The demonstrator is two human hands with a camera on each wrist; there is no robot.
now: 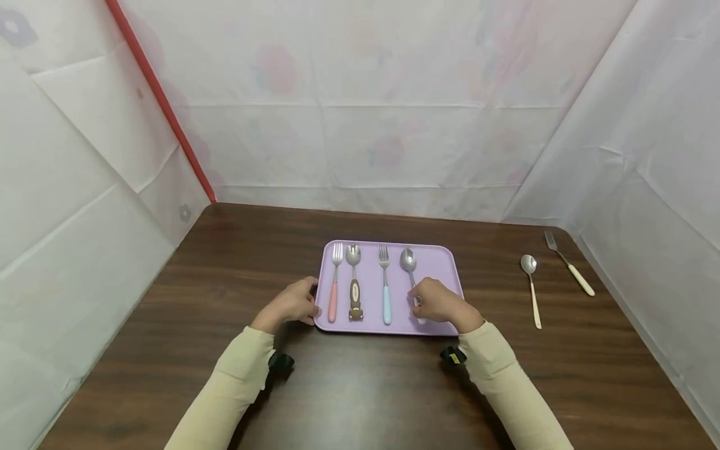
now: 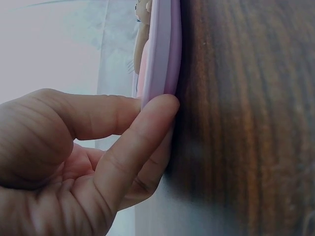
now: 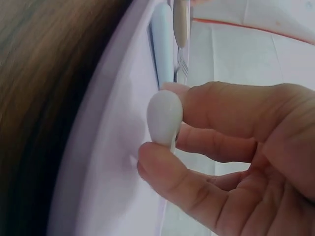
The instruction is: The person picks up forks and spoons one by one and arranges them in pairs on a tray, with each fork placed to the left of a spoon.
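Cream sleeves [image 1: 520, 387], 2 pinches: left hand [image 1: 289, 304] on lilac tray [image 1: 440, 262], right hand [image 1: 441, 302] on spoon [image 1: 408, 260]

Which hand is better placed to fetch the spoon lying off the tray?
Likely the right hand: it's nearer the cream-handled spoon, though it holds the white-handled spoon. The left hand, farther off, pinches the purple tray.

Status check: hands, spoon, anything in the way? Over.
Left hand pinches edge of purple tray. Right hand pinches white-handled spoon. Blue-handled fork alongside; no obstruction seen.
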